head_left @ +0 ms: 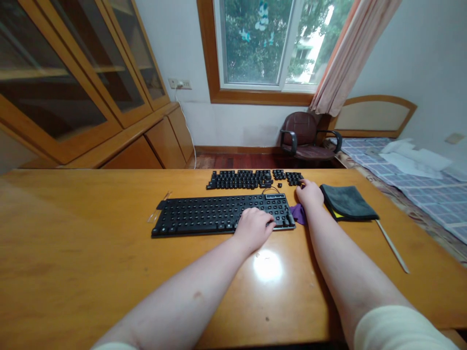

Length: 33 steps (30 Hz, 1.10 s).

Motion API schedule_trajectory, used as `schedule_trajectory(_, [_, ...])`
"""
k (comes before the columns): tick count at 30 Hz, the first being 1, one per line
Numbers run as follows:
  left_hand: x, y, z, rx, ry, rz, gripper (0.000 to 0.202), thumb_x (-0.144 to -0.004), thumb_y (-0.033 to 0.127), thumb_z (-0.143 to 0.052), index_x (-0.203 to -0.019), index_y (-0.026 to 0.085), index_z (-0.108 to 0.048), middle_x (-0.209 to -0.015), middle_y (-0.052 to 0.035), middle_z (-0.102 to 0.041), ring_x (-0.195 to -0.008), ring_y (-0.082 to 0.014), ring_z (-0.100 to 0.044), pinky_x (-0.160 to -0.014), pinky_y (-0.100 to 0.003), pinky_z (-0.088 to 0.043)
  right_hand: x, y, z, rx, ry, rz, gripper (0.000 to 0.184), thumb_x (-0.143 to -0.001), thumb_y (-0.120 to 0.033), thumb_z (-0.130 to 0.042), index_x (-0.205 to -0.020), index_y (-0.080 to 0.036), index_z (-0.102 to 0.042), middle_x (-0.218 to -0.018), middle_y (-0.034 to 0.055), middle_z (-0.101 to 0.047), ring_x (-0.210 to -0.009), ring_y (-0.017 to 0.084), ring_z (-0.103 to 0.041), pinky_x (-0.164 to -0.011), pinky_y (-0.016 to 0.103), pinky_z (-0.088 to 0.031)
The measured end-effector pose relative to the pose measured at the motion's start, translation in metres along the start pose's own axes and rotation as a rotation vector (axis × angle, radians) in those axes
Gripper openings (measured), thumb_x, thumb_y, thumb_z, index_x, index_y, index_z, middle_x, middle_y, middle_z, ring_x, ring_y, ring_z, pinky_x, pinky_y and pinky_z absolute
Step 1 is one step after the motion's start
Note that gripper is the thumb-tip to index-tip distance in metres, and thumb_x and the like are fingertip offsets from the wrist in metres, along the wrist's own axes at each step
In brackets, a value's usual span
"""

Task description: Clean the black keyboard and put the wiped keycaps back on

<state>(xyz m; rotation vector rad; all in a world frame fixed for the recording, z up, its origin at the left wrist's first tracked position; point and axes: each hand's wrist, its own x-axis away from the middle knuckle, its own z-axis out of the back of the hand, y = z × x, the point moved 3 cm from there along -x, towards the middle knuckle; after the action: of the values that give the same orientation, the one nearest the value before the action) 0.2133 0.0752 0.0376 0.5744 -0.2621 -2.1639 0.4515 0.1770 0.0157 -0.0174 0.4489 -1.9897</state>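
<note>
A black keyboard (204, 213) lies on the wooden desk with most of its keycaps off; a few remain along its bottom row. My left hand (253, 224) rests over its right part, fingers curled together; anything inside them is hidden. Behind the keyboard, loose black keycaps (237, 180) are laid out in rows and small blocks. At the right end of these, my right hand (310, 193) has its fingertips pinched at a keycap (300, 183). One single keycap (279, 185) sits apart. A purple cloth (299, 214) lies between the keyboard and my right wrist.
A folded dark grey cloth (350, 201) with a yellow underside lies to the right, beside a thin pale stick (393, 247). Clear thin pieces (155, 214) lie by the keyboard's left end. Past the desk (91, 253) stand a brown armchair (304, 133) and a bed (419, 180).
</note>
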Motion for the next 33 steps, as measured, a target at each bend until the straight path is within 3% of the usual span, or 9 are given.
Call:
schedule_trajectory(10, [0.0, 0.0, 0.001, 0.013, -0.007, 0.017, 0.02, -0.084, 0.035, -0.052, -0.088, 0.024, -0.067, -0.086, -0.0025, -0.069, -0.085, -0.0193, -0.057, -0.079, -0.036, -0.04, 0.01, 0.007, 0.006, -0.065, 0.021, -0.073, 0.034, -0.076, -0.032, -0.049, -0.101, -0.015, -0.065, -0.1, 0.0137, -0.065, -0.091, 0.026, -0.06, -0.075, 0.033, -0.044])
schedule_trajectory(14, [0.001, -0.001, 0.001, 0.034, -0.012, 0.036, 0.02, -0.084, 0.035, -0.052, -0.089, 0.024, -0.068, -0.087, -0.0021, -0.069, -0.086, -0.019, -0.058, -0.08, -0.036, -0.041, 0.035, 0.006, 0.014, -0.216, 0.091, -0.057, 0.035, -0.077, -0.035, -0.048, -0.103, -0.016, -0.064, -0.101, 0.0113, -0.066, -0.092, 0.024, -0.06, -0.075, 0.031, -0.043])
schedule_trajectory(18, [0.001, -0.002, 0.001, 0.064, -0.01, 0.05, 0.019, -0.085, 0.032, -0.05, -0.091, 0.025, -0.067, -0.09, -0.0015, -0.069, -0.087, -0.0185, -0.058, -0.081, -0.036, -0.042, 0.077, -0.008, 0.034, -0.283, 0.146, -0.05, 0.031, -0.079, -0.035, -0.048, -0.099, -0.018, -0.063, -0.1, 0.0095, -0.067, -0.091, 0.024, -0.06, -0.076, 0.031, -0.044])
schedule_trajectory(22, [0.001, -0.003, 0.002, 0.113, 0.052, 0.072, 0.021, -0.084, 0.026, -0.051, -0.102, 0.024, -0.062, -0.101, -0.0018, -0.067, -0.093, -0.0182, -0.058, -0.085, -0.036, -0.044, 0.122, -0.04, 0.055, -0.35, 0.206, 0.306, 0.025, -0.08, -0.032, -0.048, -0.098, -0.02, -0.061, -0.1, 0.0086, -0.066, -0.093, 0.022, -0.06, -0.082, 0.031, -0.044])
schedule_trajectory(26, [0.001, -0.005, 0.004, 0.15, 0.117, 0.095, 0.028, -0.085, 0.024, -0.048, -0.112, 0.022, -0.056, -0.108, -0.0033, -0.064, -0.097, -0.0179, -0.058, -0.088, -0.034, -0.045, 0.142, -0.06, 0.056, -0.428, 0.048, 0.701, 0.021, -0.08, -0.026, -0.048, -0.097, -0.022, -0.059, -0.097, 0.0061, -0.066, -0.092, 0.02, -0.061, -0.084, 0.031, -0.046])
schedule_trajectory(33, [0.001, -0.007, 0.005, 0.175, 0.141, 0.083, 0.027, -0.086, 0.021, -0.046, -0.11, 0.024, -0.058, -0.108, -0.0021, -0.065, -0.099, -0.0169, -0.058, -0.09, -0.034, -0.045, 0.136, -0.059, 0.051, -0.474, -0.054, 0.786, 0.019, -0.079, -0.025, -0.05, -0.094, -0.022, -0.06, -0.092, 0.0056, -0.066, -0.085, 0.019, -0.061, -0.078, 0.031, -0.048])
